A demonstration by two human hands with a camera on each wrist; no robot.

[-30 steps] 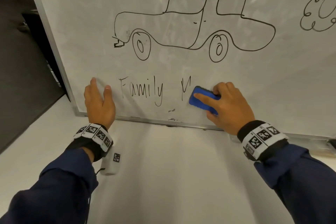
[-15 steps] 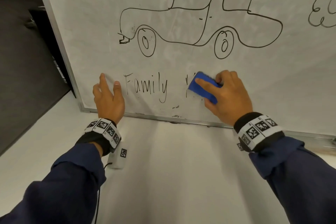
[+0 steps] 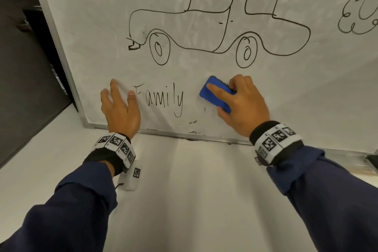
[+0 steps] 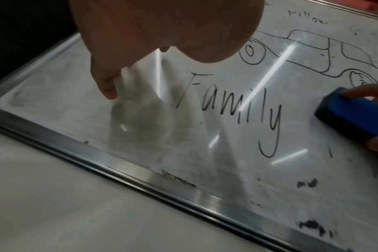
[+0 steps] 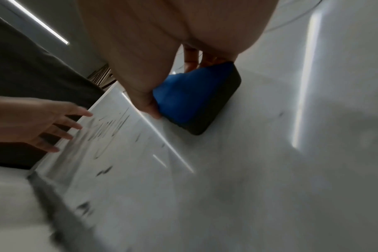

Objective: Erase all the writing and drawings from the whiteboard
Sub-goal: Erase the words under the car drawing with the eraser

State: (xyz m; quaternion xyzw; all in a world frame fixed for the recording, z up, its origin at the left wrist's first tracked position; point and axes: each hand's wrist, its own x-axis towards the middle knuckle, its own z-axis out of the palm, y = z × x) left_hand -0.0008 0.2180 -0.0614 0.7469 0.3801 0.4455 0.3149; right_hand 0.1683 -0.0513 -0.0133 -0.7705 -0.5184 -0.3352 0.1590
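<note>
The whiteboard [image 3: 102, 26] leans upright on a white table. On it are a black car drawing [image 3: 218, 22], the word "Family" [image 3: 161, 99] and a curly doodle [image 3: 360, 14] at the right edge. My right hand [image 3: 237, 102] grips a blue eraser [image 3: 214, 94] flat against the board just right of "Family"; the eraser [image 5: 194, 97] shows its dark felt edge. A small stroke [image 3: 204, 108] remains below it. My left hand [image 3: 120, 106] lies flat on the board left of the word, fingers straight.
The board's metal frame [image 3: 173, 135] rests on the white table [image 3: 194, 200]. Dark ink smudges [image 4: 306, 184] sit near the lower edge. A faint word "Pillow" [image 4: 306, 17] is higher up. A dark grey surface [image 3: 24, 88] lies left of the board.
The eraser has gone up and over the letters right of "Family", wiping them away to one small stroke. My left hand stays flat on the board.
</note>
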